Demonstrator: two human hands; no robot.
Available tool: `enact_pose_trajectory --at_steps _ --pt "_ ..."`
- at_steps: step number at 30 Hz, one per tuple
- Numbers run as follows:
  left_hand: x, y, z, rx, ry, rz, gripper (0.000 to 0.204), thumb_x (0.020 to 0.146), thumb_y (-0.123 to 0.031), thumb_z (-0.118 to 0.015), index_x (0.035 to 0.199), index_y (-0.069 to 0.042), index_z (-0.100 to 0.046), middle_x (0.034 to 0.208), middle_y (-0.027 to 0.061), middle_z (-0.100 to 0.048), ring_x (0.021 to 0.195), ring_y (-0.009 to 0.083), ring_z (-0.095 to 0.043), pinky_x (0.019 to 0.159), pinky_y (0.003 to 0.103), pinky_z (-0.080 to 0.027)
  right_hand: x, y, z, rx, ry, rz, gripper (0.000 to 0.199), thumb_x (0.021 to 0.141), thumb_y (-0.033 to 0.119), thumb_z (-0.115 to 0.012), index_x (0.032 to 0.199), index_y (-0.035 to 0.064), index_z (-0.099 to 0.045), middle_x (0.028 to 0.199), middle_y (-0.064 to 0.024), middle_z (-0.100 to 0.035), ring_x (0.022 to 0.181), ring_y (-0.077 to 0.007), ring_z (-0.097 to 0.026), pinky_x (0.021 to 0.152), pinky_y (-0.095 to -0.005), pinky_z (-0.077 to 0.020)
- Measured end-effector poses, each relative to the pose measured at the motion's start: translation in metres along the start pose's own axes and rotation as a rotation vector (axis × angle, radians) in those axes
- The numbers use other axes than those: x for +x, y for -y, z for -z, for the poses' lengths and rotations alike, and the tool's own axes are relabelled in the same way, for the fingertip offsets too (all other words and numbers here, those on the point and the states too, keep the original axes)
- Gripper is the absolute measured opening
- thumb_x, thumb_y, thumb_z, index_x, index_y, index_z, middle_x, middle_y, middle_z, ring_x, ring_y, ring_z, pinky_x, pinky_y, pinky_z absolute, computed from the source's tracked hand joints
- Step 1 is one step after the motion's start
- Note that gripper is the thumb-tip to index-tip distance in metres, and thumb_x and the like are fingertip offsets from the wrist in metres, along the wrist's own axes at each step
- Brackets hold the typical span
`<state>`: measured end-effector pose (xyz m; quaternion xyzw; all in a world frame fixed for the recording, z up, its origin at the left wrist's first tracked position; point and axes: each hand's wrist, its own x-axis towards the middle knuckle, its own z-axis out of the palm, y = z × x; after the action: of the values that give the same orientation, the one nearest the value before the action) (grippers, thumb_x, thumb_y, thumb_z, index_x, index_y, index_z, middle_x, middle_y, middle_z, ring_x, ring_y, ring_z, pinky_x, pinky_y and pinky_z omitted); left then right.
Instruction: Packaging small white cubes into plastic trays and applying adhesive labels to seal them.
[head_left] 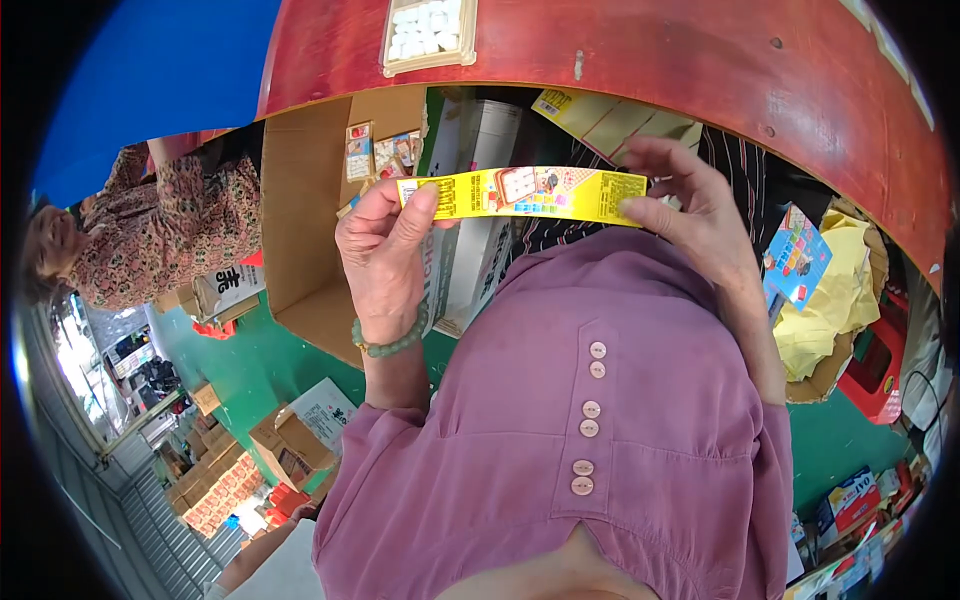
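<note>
A long yellow printed paper strip (530, 193) stretches between my two hands, bowed slightly upward in the middle. My left hand (388, 228) pinches its left end between thumb and fingers. At the other end, my right hand (690, 200) has its thumb on the strip's edge, with the fingers curled around behind. Above them on the red table (640, 45) lies a clear tray of small white pieces (428, 32). Just left of my left hand is an open cardboard box (305, 220) holding several small filled packs (385, 152).
A person in a patterned top (170, 225) is at the left, near a blue surface (160, 60). On the right, a carton with yellow paper (830, 290) and a blue printed card (798, 257) stands by a red stool (880, 370). More cartons (292, 440) lie on the green floor (235, 360).
</note>
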<state>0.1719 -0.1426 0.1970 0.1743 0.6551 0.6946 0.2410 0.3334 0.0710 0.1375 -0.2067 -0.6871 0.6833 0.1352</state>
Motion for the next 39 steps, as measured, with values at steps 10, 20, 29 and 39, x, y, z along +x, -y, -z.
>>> enact_pose_trajectory --at_steps 10,20,29,39 --pt "0.02 -0.005 0.002 -0.085 -0.034 -0.057 0.015 0.084 -0.003 -0.067 0.097 0.004 -0.064 0.084 0.0085 -0.067 0.071 0.0111 -0.062 0.071 0.024 -0.05 0.012 0.031 -0.007 0.309 0.045 -0.123 0.006 0.084 0.006 -0.067 0.085 0.0005 -0.065 0.073 -0.0004 -0.062 0.067 -0.0044 -0.054 0.062 -0.0191 -0.0435" --pt "0.125 -0.027 -0.003 0.118 -0.118 -0.23 0.028 0.083 -0.006 -0.069 0.108 0.006 -0.062 0.091 0.0073 -0.067 0.078 0.0097 -0.061 0.069 0.022 -0.048 0.092 0.075 -0.013 0.108 -0.055 -0.007 0.016 0.087 0.018 -0.066 0.086 0.002 -0.064 0.069 0.0019 -0.059 0.06 -0.0033 -0.054 0.057 -0.0169 -0.0437" --pt "0.19 -0.017 0.01 0.305 -0.083 -0.211 0.032 0.078 -0.013 -0.076 0.097 0.005 -0.057 0.089 0.0119 -0.067 0.076 0.0132 -0.064 0.067 0.025 -0.053 0.167 0.073 -0.022 -0.044 -0.082 -0.043 0.022 0.084 0.025 -0.068 0.083 0.0029 -0.063 0.063 0.0011 -0.057 0.051 -0.0044 -0.052 0.046 -0.0197 -0.0443" --pt "0.206 -0.01 0.014 0.432 -0.122 -0.156 0.033 0.076 -0.014 -0.078 0.096 0.004 -0.059 0.089 0.0128 -0.068 0.075 0.0141 -0.066 0.066 0.026 -0.055 0.192 0.071 -0.023 -0.128 -0.067 -0.056 0.024 0.082 0.024 -0.071 0.076 0.0029 -0.062 0.062 0.0016 -0.056 0.049 -0.0035 -0.052 0.044 -0.0177 -0.0429"
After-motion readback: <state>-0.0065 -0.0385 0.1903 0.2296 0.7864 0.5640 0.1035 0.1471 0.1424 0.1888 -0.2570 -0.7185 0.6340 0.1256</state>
